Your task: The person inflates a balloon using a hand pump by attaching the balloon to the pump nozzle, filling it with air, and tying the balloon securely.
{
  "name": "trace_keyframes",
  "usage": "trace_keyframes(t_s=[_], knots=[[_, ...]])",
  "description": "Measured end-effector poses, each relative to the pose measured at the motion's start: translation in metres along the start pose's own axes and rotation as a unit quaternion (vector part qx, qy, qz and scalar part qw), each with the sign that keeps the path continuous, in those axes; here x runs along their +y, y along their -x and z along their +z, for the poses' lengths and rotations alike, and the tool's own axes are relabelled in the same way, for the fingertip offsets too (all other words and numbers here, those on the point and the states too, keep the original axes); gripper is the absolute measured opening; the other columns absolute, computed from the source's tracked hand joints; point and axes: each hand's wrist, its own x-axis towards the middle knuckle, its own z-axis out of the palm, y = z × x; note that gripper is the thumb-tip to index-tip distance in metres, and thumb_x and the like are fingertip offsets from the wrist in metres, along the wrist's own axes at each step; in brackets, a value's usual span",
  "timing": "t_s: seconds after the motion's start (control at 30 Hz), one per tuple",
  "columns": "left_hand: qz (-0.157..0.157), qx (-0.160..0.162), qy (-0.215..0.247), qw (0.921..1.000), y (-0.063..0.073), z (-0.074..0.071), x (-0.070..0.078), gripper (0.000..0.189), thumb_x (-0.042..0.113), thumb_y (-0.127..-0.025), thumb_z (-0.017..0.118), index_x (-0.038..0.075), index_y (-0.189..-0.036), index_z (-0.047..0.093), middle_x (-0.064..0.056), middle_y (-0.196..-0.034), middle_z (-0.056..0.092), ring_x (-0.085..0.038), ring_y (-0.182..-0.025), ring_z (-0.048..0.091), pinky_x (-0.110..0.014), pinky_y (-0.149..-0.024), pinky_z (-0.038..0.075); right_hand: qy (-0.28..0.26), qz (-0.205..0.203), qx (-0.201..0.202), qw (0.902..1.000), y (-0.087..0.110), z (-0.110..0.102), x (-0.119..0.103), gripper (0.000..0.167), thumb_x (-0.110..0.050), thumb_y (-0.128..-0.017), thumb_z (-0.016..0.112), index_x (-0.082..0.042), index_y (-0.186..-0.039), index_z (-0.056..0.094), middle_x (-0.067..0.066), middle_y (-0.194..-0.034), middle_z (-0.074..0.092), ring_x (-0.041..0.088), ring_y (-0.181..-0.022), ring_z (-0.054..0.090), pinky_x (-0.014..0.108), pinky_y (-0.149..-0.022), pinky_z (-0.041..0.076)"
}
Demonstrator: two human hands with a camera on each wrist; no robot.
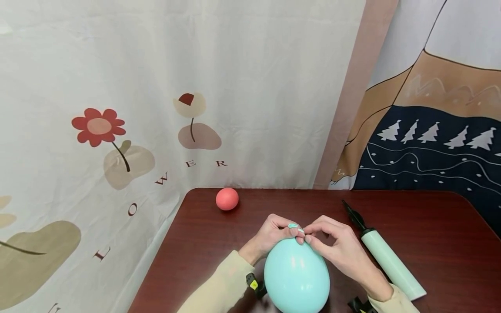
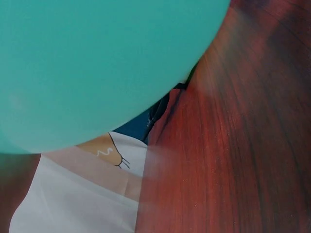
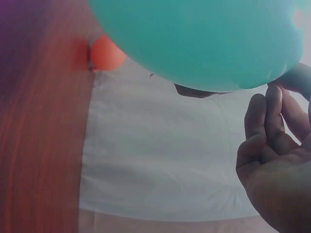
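Observation:
An inflated light-blue balloon (image 1: 296,278) hangs at the table's near side, its neck end up. My left hand (image 1: 274,232) pinches the neck at the top, where small teal bits of it show by the fingertips. From the other side my right hand (image 1: 342,245) brings thumb and forefinger together at the same neck. In the right wrist view the right hand (image 3: 282,179) has its thumb and fingertips against the balloon (image 3: 204,43), the other fingers bent. The balloon (image 2: 97,68) hides the left hand in the left wrist view.
A small coral balloon (image 1: 227,199) lies at the back left of the dark red table (image 1: 203,248). On the right is a mint hand pump (image 1: 393,263) with a black nozzle, beside the right forearm. A printed curtain (image 1: 254,87) hangs behind the table.

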Motion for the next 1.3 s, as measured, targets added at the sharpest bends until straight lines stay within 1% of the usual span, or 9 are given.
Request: trace_keyframes(t_s=[0.23,0.43,0.67,0.83,0.93,1.03,1.1,1.2,1.3], knots=[[0.004,-0.007,-0.012,0.9999,0.0,-0.001,0.002,0.047,0.021,-0.102,0.068,-0.026,-0.098,0.065,-0.044,-0.085,0.059,-0.012,-0.09,0.071,-0.027,-0.082,0.059,0.012,-0.006,0.024,0.9996,0.001,0.002,-0.003,0.023,-0.009,-0.091,0.081,-0.028,-0.104,0.08,-0.007,-0.094,0.071,0.008,-0.081,0.064,0.026,-0.06,0.054],[0.01,-0.02,-0.008,0.9997,-0.001,-0.001,0.001,0.05,0.023,-0.102,0.069,-0.027,-0.098,0.063,-0.047,-0.085,0.057,-0.012,-0.093,0.071,-0.03,-0.086,0.059,0.019,-0.014,0.022,0.9995,0.0,0.0,-0.005,0.024,-0.007,-0.089,0.082,-0.029,-0.099,0.08,-0.008,-0.091,0.071,0.008,-0.083,0.067,0.026,-0.063,0.056],[0.007,-0.025,-0.012,0.9996,-0.001,-0.001,-0.003,0.053,0.027,-0.1,0.071,-0.026,-0.098,0.065,-0.037,-0.086,0.066,-0.015,-0.094,0.073,-0.031,-0.086,0.06,0.085,-0.087,0.047,0.9915,-0.002,0.002,-0.005,0.036,0.002,-0.081,0.085,-0.03,-0.094,0.076,-0.016,-0.09,0.066,0.005,-0.081,0.064,0.017,-0.07,0.05],[0.004,-0.02,-0.018,0.9996,-0.004,0.002,-0.002,0.056,0.03,-0.099,0.072,-0.026,-0.1,0.065,-0.034,-0.092,0.07,-0.015,-0.092,0.073,-0.033,-0.083,0.061,0.116,-0.111,0.073,0.9843,-0.003,0.006,-0.001,0.035,0.004,-0.077,0.074,-0.029,-0.089,0.067,-0.014,-0.089,0.062,0.003,-0.082,0.057,0.016,-0.07,0.047],[0.011,-0.021,-0.03,0.9993,-0.006,0.004,0.0,0.059,0.032,-0.098,0.072,-0.026,-0.1,0.066,-0.034,-0.093,0.07,-0.017,-0.091,0.073,-0.036,-0.083,0.061,0.071,-0.091,0.059,0.9916,-0.002,0.008,0.003,0.035,0.007,-0.076,0.067,-0.026,-0.086,0.062,-0.01,-0.087,0.06,0.005,-0.081,0.056,0.02,-0.069,0.048],[0.011,-0.025,-0.045,0.9986,-0.008,0.006,0.001,0.056,0.033,-0.098,0.072,-0.023,-0.098,0.069,-0.027,-0.09,0.072,-0.021,-0.088,0.072,-0.036,-0.081,0.062,-0.033,-0.054,0.014,0.9979,0.001,0.009,0.008,0.038,0.014,-0.076,0.06,-0.023,-0.084,0.058,-0.004,-0.086,0.057,0.011,-0.08,0.055,0.027,-0.067,0.047],[0.006,-0.03,-0.049,0.9984,-0.008,0.007,0.002,0.054,0.033,-0.098,0.072,-0.021,-0.096,0.07,-0.02,-0.088,0.074,-0.023,-0.087,0.072,-0.035,-0.08,0.061,-0.105,-0.029,-0.022,0.9938,0.003,0.009,0.01,0.036,0.016,-0.079,0.055,-0.02,-0.084,0.056,-0.001,-0.086,0.054,0.015,-0.081,0.054,0.03,-0.067,0.046],[-0.004,-0.036,-0.044,0.9983,-0.008,0.008,0.002,0.054,0.034,-0.098,0.072,-0.02,-0.095,0.071,-0.017,-0.088,0.075,-0.023,-0.088,0.072,-0.033,-0.079,0.061,-0.184,-0.014,-0.068,0.9805,0.005,0.009,0.013,0.029,0.014,-0.082,0.047,-0.014,-0.085,0.053,0.004,-0.089,0.051,0.021,-0.085,0.051,0.036,-0.07,0.043],[-0.004,-0.04,-0.031,0.9987,-0.007,0.009,0.001,0.061,0.038,-0.097,0.072,-0.023,-0.096,0.068,-0.027,-0.091,0.073,-0.018,-0.09,0.071,-0.029,-0.078,0.06,-0.215,0.003,-0.092,0.9723,0.004,0.009,0.015,0.027,0.014,-0.084,0.045,-0.012,-0.085,0.05,0.006,-0.089,0.05,0.022,-0.086,0.05,0.037,-0.071,0.042]])
